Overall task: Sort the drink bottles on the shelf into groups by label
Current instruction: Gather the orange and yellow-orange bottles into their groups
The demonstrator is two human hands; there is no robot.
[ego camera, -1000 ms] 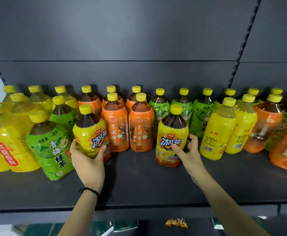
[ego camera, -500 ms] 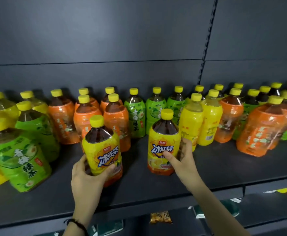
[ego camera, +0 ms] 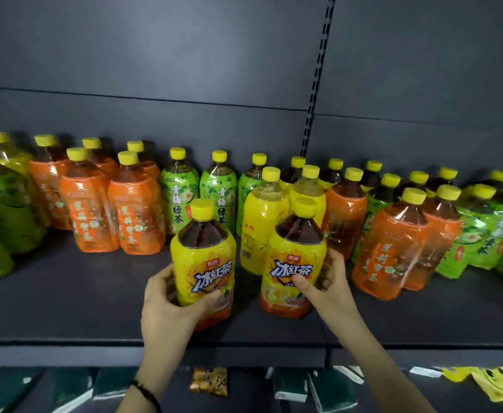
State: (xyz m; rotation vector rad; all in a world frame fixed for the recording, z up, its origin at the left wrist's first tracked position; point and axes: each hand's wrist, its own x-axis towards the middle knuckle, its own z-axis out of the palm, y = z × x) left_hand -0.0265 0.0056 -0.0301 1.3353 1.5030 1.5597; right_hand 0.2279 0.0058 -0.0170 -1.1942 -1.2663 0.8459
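Note:
Two iced black tea bottles with yellow-and-orange labels stand side by side near the shelf's front. My left hand [ego camera: 169,308] grips the left iced tea bottle [ego camera: 203,263] around its lower half. My right hand [ego camera: 324,284] wraps the right iced tea bottle [ego camera: 293,257] from its right side, thumb across the label. Behind them stand two plain yellow-label bottles [ego camera: 262,222]. Orange-label bottles [ego camera: 110,216] sit in a cluster at the left, green-label bottles [ego camera: 180,201] at the back centre.
More orange-label bottles [ego camera: 393,242] and green-label bottles [ego camera: 488,231] crowd the right end of the dark shelf [ego camera: 80,308]. Large green-label bottles [ego camera: 2,216] stand at the far left. A slotted upright [ego camera: 318,76] runs up the back panel. Packets lie on a lower shelf [ego camera: 210,381].
My left hand has carried its iced tea bottle rightward until it stands close beside the one in my right hand. The view has shifted right along the shelf.

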